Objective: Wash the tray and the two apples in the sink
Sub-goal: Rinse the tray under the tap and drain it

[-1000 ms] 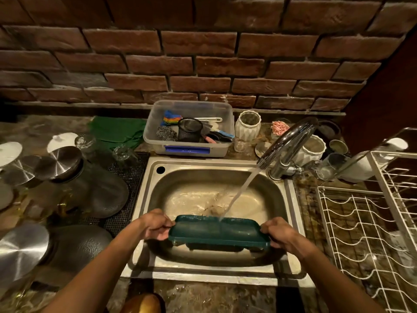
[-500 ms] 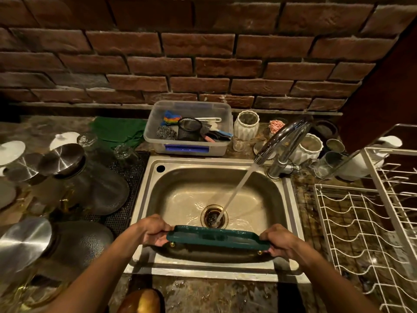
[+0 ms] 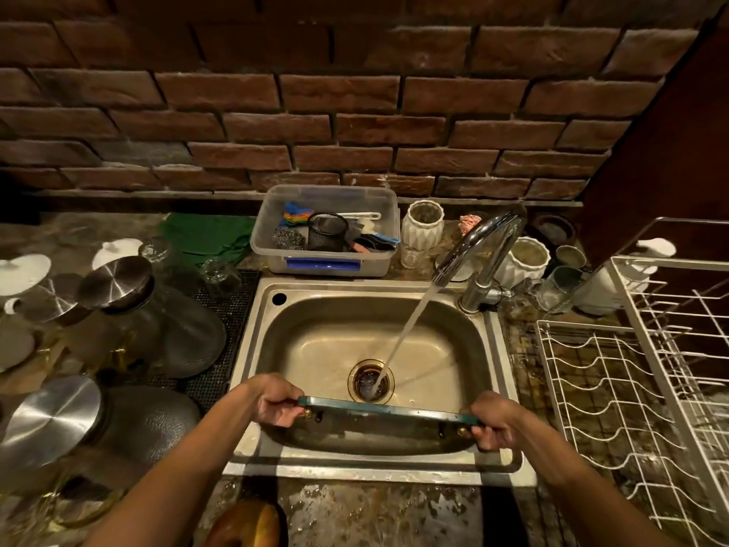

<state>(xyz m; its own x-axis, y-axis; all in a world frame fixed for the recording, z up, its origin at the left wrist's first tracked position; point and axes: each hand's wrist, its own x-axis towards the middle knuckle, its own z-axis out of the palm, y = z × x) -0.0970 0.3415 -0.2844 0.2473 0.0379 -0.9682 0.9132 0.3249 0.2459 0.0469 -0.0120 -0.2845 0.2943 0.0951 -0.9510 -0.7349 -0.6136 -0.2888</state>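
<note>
The sink (image 3: 489, 341) is brushed steel with a dull shine; the tap (image 3: 479, 246) is glossy chrome. The tray (image 3: 388, 408) looks like smooth green plastic. At the worktop's back edge sits a clear plastic box (image 3: 327, 266) beside a matt green cloth (image 3: 205, 234); rough brick wall (image 3: 355, 128) behind

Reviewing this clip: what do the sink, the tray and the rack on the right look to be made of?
Sink: likely stainless steel, brushed, with dull reflections on its walls.
Tray: teal, smooth and wet-glossy, probably plastic or enamelled, with small brass-like feet; seen edge-on, so uncertain.
Dish rack: thin wire with an even white coating, probably coated metal.
</note>
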